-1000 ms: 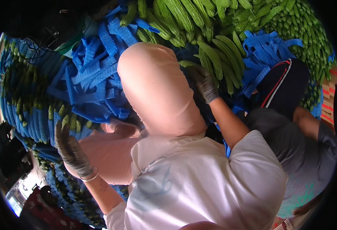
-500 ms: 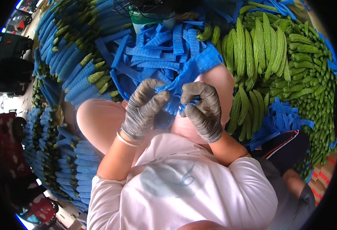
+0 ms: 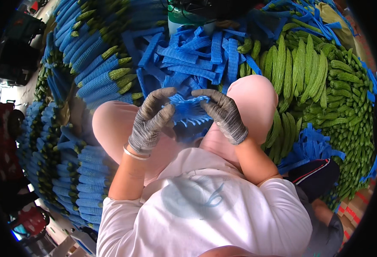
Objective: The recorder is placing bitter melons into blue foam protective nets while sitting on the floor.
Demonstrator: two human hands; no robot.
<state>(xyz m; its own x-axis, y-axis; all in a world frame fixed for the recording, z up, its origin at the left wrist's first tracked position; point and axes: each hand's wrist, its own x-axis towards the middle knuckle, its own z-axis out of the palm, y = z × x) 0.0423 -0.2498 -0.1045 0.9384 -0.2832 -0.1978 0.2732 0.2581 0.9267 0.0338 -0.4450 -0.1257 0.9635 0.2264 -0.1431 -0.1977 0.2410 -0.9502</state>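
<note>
A blue foam net sleeve (image 3: 189, 110) is stretched between my two gloved hands, its fringed open end facing me. My left hand (image 3: 150, 120), in a grey knit glove, pinches the left side of that end between thumb and fingers. On the other side my right hand (image 3: 223, 112), gloved alike, grips the edge with its fingertips. Just beyond my hands lies a heap of flat blue net sleeves (image 3: 184, 58). Bare green bitter gourds (image 3: 302, 64) are piled to the right, several of them laid side by side near my knee.
Sleeved bitter gourds (image 3: 105, 79) are stacked in rows on the left. A green and white tub (image 3: 184, 19) stands beyond the heap. More blue sleeves (image 3: 310, 147) lie at the right, beside another person's dark-trousered leg (image 3: 319, 175). Cartons (image 3: 355, 205) sit at the lower right.
The sleeve's end has been spread wider as my hands moved slightly apart. Its long body, raised toward my right knee before, now hangs lower between my hands. The view has shifted a little.
</note>
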